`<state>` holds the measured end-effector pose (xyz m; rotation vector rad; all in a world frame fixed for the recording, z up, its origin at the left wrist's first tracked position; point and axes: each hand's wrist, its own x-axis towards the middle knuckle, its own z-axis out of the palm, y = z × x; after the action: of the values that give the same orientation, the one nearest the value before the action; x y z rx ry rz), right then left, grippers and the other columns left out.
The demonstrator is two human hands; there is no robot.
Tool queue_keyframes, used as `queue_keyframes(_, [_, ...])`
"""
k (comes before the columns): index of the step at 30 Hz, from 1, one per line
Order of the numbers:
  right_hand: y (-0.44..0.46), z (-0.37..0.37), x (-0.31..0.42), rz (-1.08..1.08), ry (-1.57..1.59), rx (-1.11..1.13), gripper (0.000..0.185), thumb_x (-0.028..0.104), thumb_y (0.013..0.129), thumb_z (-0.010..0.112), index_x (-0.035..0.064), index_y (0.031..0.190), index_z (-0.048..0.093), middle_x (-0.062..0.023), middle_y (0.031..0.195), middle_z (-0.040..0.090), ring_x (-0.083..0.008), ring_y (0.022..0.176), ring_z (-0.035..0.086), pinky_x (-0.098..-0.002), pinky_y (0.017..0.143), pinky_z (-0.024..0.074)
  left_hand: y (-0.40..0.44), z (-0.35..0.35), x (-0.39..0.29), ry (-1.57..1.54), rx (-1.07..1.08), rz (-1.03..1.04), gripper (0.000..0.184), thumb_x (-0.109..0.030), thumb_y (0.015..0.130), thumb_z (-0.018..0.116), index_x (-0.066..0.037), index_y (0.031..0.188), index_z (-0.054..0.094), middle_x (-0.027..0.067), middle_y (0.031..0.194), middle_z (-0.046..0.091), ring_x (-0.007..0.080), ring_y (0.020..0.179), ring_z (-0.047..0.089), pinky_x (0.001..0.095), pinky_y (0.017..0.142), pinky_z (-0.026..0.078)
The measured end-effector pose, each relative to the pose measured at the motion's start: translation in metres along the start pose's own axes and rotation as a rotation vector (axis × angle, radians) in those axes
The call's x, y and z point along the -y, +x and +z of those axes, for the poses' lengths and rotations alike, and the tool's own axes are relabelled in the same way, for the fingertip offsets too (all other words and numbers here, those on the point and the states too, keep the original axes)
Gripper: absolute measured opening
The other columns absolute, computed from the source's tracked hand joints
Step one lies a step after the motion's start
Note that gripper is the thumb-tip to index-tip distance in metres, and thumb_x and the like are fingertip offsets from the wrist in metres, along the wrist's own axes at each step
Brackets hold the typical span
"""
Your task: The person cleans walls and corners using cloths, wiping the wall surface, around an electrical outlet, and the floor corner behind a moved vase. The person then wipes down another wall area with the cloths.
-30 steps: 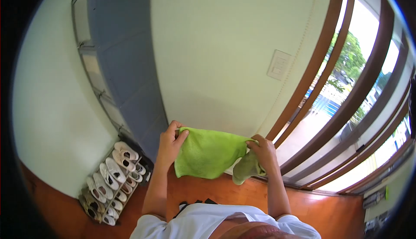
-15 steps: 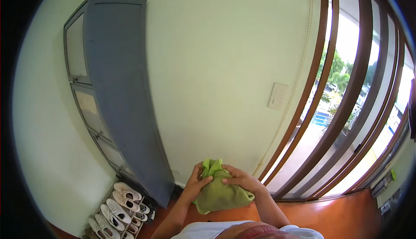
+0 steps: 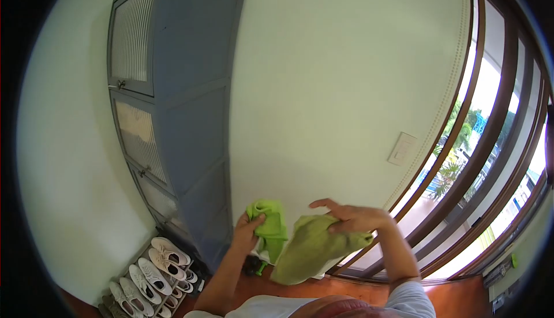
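Note:
A bright lime-green cloth (image 3: pixel 271 226) hangs folded from my left hand (image 3: pixel 246 232), with the thumb pressed over it. To the right is a larger olive-green cloth (image 3: pixel 314 251), with darker patches on its surface. My right hand (image 3: pixel 359 219) grips its upper edge, one finger stretched out to the left. The olive cloth slants down and left from that hand, slightly blurred. Whether the two cloths touch at their lower edges I cannot tell.
A tall blue-grey cabinet (image 3: pixel 199 104) with ribbed glass doors stands against the wall at left. Below it is a rack of shoes (image 3: pixel 153 277). A switch plate (image 3: pixel 402 148) is on the wall, beside brown-framed sliding doors (image 3: pixel 490 122). A small green object (image 3: pixel 262 268) shows near the floor.
My hands have moved apart, and the single bundle is now a lime cloth in the left and an olive cloth in the right. The view has turned left.

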<state>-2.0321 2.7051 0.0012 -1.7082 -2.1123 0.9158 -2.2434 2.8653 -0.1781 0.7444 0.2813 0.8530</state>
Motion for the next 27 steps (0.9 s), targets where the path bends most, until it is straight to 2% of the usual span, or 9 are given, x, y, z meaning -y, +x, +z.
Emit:
queue_keyframes(2, [-0.004, -0.027, 0.016, 0.06, -0.207, -0.036, 0.055, 0.012, 0.087, 0.056, 0.0108, 0.136, 0.031, -0.0232, 0.1, 0.063, -0.0391, 0.098, 0.061, -0.0431, 0.085, 0.0453, 0.009, -0.013, -0.021, 0.084, 0.056, 0.077, 0.031, -0.004, 0.089, 0.058, 0.0, 0.12, 0.052, 0.0097, 0.111, 0.061, 0.0203, 0.103, 0.06, 0.0341, 0.09, 0.049])
queue_keyframes(4, [-0.001, -0.055, 0.043, 0.214, -0.405, -0.014, 0.051, 0.01, 0.085, 0.057, 0.0107, 0.133, 0.038, -0.0215, 0.1, 0.064, -0.0374, 0.096, 0.062, -0.0429, 0.083, 0.0463, 0.012, -0.007, -0.047, 0.287, 0.102, 0.119, 0.03, -0.007, 0.09, 0.058, 0.0, 0.119, 0.054, 0.0073, 0.107, 0.061, 0.0171, 0.099, 0.059, 0.0312, 0.088, 0.047])
queue_keyframes(8, [-0.001, -0.143, 0.046, 0.008, -0.637, -0.275, 0.035, -0.002, 0.078, 0.055, 0.0063, 0.112, 0.061, -0.0144, 0.099, 0.067, -0.0318, 0.093, 0.063, -0.0386, 0.083, 0.0491, 0.032, 0.019, -0.092, 0.679, 0.232, 0.197, 0.03, -0.01, 0.09, 0.057, -0.002, 0.119, 0.055, 0.0055, 0.104, 0.062, 0.014, 0.096, 0.057, 0.0287, 0.085, 0.046])
queue_keyframes(10, [-0.004, -0.197, 0.055, -0.09, -0.722, -0.44, 0.037, -0.007, 0.076, 0.054, 0.0058, 0.109, 0.065, -0.0119, 0.1, 0.068, -0.026, 0.092, 0.065, -0.0358, 0.085, 0.0497, 0.048, 0.051, -0.12, 0.814, 0.313, 0.277, 0.029, -0.01, 0.09, 0.057, -0.003, 0.118, 0.055, 0.0053, 0.103, 0.062, 0.0134, 0.095, 0.057, 0.0287, 0.084, 0.046])
queue_keyframes(14, [-0.006, -0.287, 0.098, 0.157, -0.359, -0.775, 0.033, 0.0, 0.079, 0.05, 0.0021, 0.106, 0.068, -0.0106, 0.101, 0.068, -0.0195, 0.094, 0.062, -0.0322, 0.088, 0.0483, 0.087, 0.148, -0.185, 1.095, 0.466, 0.475, 0.028, -0.011, 0.087, 0.058, -0.003, 0.114, 0.056, 0.0055, 0.101, 0.061, 0.016, 0.096, 0.056, 0.0318, 0.087, 0.044])
queue_keyframes(16, [-0.004, -0.35, 0.075, -0.06, -0.629, -0.882, 0.028, 0.004, 0.084, 0.047, 0.0012, 0.103, 0.068, -0.0085, 0.099, 0.067, -0.0162, 0.095, 0.06, -0.0281, 0.087, 0.047, 0.118, 0.199, -0.203, 1.031, 0.532, 0.585, 0.025, -0.011, 0.086, 0.058, -0.004, 0.11, 0.057, 0.0045, 0.1, 0.061, 0.0139, 0.095, 0.055, 0.0304, 0.085, 0.044])
queue_keyframes(19, [0.012, -0.345, 0.094, 0.138, -0.35, -1.19, 0.026, 0.004, 0.084, 0.047, 0.0013, 0.105, 0.063, -0.0098, 0.104, 0.064, -0.0205, 0.098, 0.06, -0.0305, 0.088, 0.046, 0.184, 0.261, -0.206, 0.982, 0.523, 0.837, 0.023, -0.011, 0.088, 0.058, -0.005, 0.11, 0.058, 0.0037, 0.099, 0.063, 0.0124, 0.093, 0.057, 0.0292, 0.082, 0.045])
queue_keyframes(22, [0.025, -0.385, 0.028, -0.031, -1.318, -1.326, 0.029, 0.006, 0.085, 0.046, 0.0044, 0.113, 0.055, -0.0106, 0.111, 0.058, -0.0274, 0.099, 0.059, -0.0336, 0.088, 0.0449, 0.259, 0.297, -0.187, 0.968, 0.467, 0.942, 0.024, -0.008, 0.085, 0.061, -0.006, 0.109, 0.06, 0.0049, 0.099, 0.065, 0.0138, 0.092, 0.059, 0.0294, 0.08, 0.046])
queue_keyframes(27, [0.036, -0.393, -0.007, -0.042, -1.716, -1.754, 0.036, 0.008, 0.087, 0.045, 0.0109, 0.123, 0.048, -0.008, 0.12, 0.053, -0.0282, 0.104, 0.056, -0.0367, 0.084, 0.0459, 0.323, 0.318, -0.145, 1.018, 0.263, 1.299, 0.028, 0.003, 0.076, 0.062, -0.007, 0.103, 0.062, 0.0081, 0.094, 0.065, 0.0246, 0.089, 0.059, 0.0352, 0.079, 0.046])
